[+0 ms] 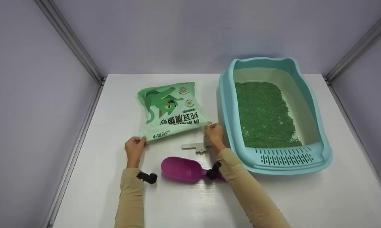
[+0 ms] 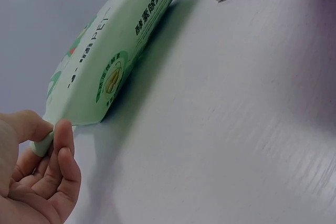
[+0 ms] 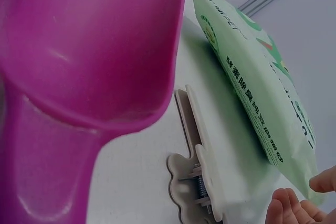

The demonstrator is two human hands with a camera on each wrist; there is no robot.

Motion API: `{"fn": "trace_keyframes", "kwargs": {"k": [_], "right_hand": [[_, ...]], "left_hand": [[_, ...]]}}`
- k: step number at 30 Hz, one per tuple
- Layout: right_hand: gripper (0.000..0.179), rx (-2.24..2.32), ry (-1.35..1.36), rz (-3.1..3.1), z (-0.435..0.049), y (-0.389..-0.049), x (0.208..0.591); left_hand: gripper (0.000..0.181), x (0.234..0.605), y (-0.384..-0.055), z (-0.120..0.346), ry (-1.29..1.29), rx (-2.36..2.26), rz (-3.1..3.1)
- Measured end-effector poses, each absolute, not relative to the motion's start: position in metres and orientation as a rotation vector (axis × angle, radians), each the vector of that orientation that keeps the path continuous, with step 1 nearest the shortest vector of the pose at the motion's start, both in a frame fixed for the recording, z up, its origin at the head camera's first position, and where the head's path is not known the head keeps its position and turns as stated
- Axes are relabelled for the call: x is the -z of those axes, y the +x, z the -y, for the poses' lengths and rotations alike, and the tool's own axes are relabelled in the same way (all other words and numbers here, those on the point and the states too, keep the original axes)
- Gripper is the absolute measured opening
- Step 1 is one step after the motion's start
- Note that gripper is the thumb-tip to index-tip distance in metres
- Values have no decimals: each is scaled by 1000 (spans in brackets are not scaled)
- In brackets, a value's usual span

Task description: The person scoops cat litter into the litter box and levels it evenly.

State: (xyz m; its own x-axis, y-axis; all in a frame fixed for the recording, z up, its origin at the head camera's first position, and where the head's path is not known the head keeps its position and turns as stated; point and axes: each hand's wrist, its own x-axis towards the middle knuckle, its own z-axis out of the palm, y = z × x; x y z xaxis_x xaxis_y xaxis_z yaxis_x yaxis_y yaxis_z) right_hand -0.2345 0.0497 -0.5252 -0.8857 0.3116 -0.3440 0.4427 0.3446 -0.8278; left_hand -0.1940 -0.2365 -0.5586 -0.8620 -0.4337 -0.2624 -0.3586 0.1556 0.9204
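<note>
A pale green cat litter bag [image 1: 174, 107] with a cat picture lies on the table, its near edge lifted. My left hand [image 1: 135, 148] pinches the near left corner between thumb and fingers, as the left wrist view also shows at the bag [image 2: 105, 61]. The near right corner is pinched by my right hand [image 1: 214, 134]. Just in front of the bag lies a grey bag clip [image 1: 196, 147] with a spring. Closer to me is a magenta scoop [image 1: 182, 169], its handle partly hidden by the right wrist camera and sleeve.
A light blue litter box [image 1: 227, 104] stands at the right, close beside my right hand. Green litter [image 1: 265, 114] covers much of its floor, and a slotted panel forms its near end. Walls enclose the white table [image 1: 114, 104] at the back and both sides.
</note>
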Motion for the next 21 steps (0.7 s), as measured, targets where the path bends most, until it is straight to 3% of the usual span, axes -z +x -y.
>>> {"fn": "trace_keyframes", "kwargs": {"k": [11, 21], "right_hand": [[13, 1179, 382, -2780, -45, -214, 523], [26, 791, 195, -2850, -47, -201, 519]], "left_hand": [[15, 560, -194, 237, 823, 1836, 2355], [14, 560, -194, 237, 816, 1824, 2363]]}}
